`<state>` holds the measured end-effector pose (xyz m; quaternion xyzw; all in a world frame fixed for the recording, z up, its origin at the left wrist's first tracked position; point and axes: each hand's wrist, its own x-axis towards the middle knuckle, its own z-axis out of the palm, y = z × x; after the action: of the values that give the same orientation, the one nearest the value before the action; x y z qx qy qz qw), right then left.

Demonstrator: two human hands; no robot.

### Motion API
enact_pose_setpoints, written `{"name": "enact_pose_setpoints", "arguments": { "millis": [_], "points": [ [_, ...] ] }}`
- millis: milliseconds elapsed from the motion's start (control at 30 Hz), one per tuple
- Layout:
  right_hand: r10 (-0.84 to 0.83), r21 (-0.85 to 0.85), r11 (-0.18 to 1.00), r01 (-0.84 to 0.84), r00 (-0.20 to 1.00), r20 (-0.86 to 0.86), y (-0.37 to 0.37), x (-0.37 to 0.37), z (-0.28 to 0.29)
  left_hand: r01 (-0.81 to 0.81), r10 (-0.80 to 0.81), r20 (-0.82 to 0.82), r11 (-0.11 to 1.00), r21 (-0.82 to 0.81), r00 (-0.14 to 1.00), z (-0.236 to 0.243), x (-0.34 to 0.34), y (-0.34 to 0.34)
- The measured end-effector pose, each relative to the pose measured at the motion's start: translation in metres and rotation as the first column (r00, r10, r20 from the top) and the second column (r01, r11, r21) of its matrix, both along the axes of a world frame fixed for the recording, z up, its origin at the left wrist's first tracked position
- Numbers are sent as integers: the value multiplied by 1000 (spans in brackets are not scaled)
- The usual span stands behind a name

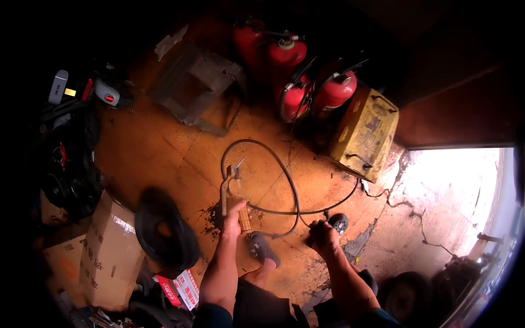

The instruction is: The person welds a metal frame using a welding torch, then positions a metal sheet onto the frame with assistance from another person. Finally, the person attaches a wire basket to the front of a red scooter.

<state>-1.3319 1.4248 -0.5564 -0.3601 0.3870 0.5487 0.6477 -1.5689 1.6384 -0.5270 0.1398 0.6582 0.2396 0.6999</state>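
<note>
My left hand (pixel 234 212) is closed round the tan handle of a metal-topped tool (pixel 232 186) with a lever and a short spout, held above the floor. A thin black hose (pixel 284 169) loops beyond and around it, with a stretch running toward my right hand (pixel 325 235). That hand's fingers are curled on the hose near a dark fitting; the exact grip is partly hidden. My dark clogs (pixel 262 249) show on the floor below.
Red fire extinguishers (pixel 290 52) and a yellow box (pixel 366 134) stand ahead, beside a dark metal stand (pixel 191 87). Cardboard boxes (pixel 109 251), a tire (pixel 164 229) and clutter line the left. At right are a cracked, sunlit threshold (pixel 426 202) and dark wheels (pixel 404 295).
</note>
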Motion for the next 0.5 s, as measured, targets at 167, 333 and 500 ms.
{"name": "enact_pose_setpoints", "arguments": {
  "millis": [167,333,500],
  "points": [
    [91,-52,995,-82,970,223,1,70,-145,186,-196,24,957,222,980,-96,58,46],
    [746,-537,649,-539,591,307,7,83,-139,92,-148,236,968,233,960,-167,46,111],
    [793,-698,376,-610,-178,583,-61,106,-117,619,-449,-547,767,170,706,-139,25,103]
  ]
}}
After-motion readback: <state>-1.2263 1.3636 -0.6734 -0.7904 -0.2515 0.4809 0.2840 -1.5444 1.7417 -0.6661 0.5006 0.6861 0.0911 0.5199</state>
